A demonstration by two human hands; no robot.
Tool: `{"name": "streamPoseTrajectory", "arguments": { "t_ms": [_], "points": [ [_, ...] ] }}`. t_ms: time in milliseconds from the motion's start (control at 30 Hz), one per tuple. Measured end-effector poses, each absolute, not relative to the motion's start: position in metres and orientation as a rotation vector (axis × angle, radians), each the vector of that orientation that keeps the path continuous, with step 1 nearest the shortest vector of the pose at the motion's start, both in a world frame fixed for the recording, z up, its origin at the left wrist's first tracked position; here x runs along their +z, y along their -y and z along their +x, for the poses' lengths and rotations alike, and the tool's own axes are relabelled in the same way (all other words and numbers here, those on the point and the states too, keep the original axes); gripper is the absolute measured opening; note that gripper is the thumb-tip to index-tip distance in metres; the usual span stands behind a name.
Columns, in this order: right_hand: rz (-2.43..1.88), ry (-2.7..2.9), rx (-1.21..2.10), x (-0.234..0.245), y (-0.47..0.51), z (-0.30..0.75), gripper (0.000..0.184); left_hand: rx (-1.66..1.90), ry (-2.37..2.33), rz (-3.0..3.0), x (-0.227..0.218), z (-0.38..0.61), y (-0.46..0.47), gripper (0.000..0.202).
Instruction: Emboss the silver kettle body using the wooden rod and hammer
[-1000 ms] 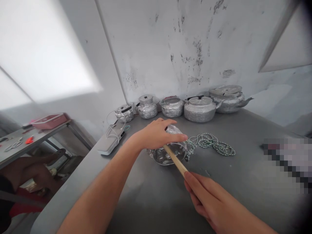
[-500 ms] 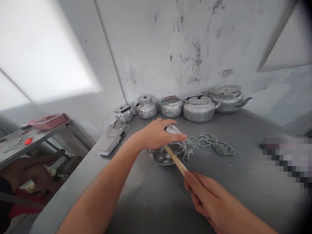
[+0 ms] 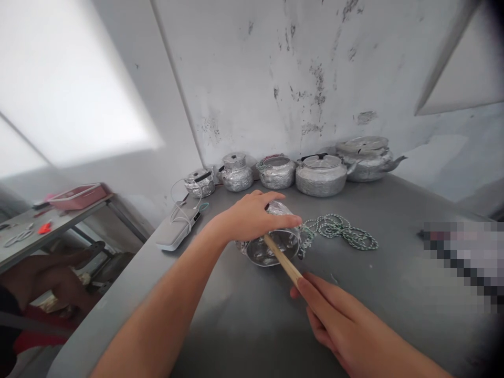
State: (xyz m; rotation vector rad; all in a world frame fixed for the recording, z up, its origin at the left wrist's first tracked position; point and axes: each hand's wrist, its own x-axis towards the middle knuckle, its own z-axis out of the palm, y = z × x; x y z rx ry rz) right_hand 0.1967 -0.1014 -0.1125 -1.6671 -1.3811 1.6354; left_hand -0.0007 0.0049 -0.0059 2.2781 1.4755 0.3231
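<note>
A small silver metal pot point(image 3: 271, 256) lies tipped on the grey table with its round mouth towards me. Over its upper side my left hand point(image 3: 255, 214) is curved, thumb and fingers apart around the body, gripping it; its underside is hidden. My right hand point(image 3: 325, 307) is closed round a pale wooden stick point(image 3: 285, 262). The stick's far end reaches into the pot's mouth, below my left hand, where its tip is hard to see. At the pot's right side, a green-and-white cord point(image 3: 338, 228) lies in loose coils.
Along the wall stand several silver kettles, including a wide one with a black handle point(image 3: 321, 176) and a large spouted one point(image 3: 366, 160). A white power bank with a cable point(image 3: 177, 231) lies at left. Beyond, a side table holds a pink basket point(image 3: 79, 196) and scissors point(image 3: 19, 236).
My right hand has shifted slightly to the left along with the stick, and its fingers show a little differently. The left hand and the pot stay in place.
</note>
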Motion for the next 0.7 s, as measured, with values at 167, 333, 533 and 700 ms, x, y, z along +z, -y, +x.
{"name": "streamPoseTrajectory", "arguments": {
  "t_ms": [167, 333, 533, 700],
  "points": [
    [-1.608, 1.456, 1.647, -0.1087, 0.0986, 0.1966, 0.057, 0.336, -1.49, 2.273, -0.0057, 0.0002, -0.0044, 0.085],
    [-1.627, 1.469, 1.657, -0.1059, 0.0982, 0.1953, 0.05, 0.341, -1.491, 2.282, -0.0068, 0.0004, -0.0043, 0.085],
    [-1.599, 1.462, 1.652, -0.1056, 0.097, 0.191, 0.052, 0.344, -1.476, 2.286, -0.0071, -0.0005, -0.005, 0.085],
    [-1.647, 1.469, 1.608, -0.1044, 0.0973, 0.1906, 0.052, 0.332, -1.485, 2.302, -0.008, -0.0011, -0.0049, 0.089]
  ]
}}
